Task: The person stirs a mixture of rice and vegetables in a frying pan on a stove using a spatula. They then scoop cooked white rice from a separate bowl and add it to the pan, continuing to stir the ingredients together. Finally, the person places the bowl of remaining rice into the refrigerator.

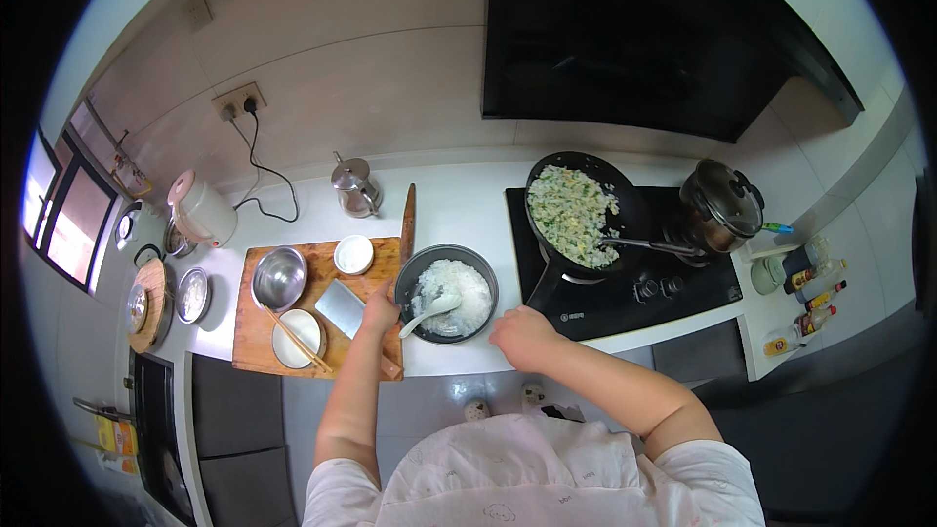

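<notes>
At frame centre, on the counter (459, 205): rice pot (447, 293) beside wok (576, 213) | left hand (379, 312) grip closed on pot rim | right hand (522, 335) loosely curled, holding nothing | I'd steady the pot before working the white spoon (429, 312).

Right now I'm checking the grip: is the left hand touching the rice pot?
Touching. The head view shows the left hand closed over the near-left rim of the rice pot, with no gap between them.
</notes>
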Demonstrator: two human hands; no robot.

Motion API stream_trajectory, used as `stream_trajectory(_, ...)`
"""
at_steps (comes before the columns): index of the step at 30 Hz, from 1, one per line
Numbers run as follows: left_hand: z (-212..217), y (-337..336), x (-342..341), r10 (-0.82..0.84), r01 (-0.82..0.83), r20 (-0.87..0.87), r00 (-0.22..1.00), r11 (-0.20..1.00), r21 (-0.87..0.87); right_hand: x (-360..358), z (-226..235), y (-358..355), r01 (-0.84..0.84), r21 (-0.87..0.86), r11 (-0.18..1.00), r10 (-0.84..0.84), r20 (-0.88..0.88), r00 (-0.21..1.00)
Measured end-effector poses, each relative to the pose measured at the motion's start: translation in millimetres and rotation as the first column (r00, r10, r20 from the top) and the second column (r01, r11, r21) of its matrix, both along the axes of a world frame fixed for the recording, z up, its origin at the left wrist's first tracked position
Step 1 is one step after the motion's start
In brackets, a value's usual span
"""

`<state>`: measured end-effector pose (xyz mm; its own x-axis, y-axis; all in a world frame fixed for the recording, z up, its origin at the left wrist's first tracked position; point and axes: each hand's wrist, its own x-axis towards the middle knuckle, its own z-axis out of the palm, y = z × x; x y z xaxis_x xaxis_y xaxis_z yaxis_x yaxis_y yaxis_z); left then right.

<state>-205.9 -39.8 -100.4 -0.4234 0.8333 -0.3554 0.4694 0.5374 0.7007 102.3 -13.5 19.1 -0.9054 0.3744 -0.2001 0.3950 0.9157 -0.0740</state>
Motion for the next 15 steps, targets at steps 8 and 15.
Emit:
stream_trajectory(8,-5.8,-40.0,42.5,0.048,-0.147,0.634,0.772,0.983,0.106,11.9,34.4,-21.5,0.102,-0.061,0.993,-0.093,0.137,0.986)
stream_trajectory(15,-13.7,-46.3,35.8,0.122,-0.146,0.580,0.805,0.989,-0.006,-62.8,-8.1,-17.1,0.252,-0.304,0.919,-0.203,0.185,0.962)
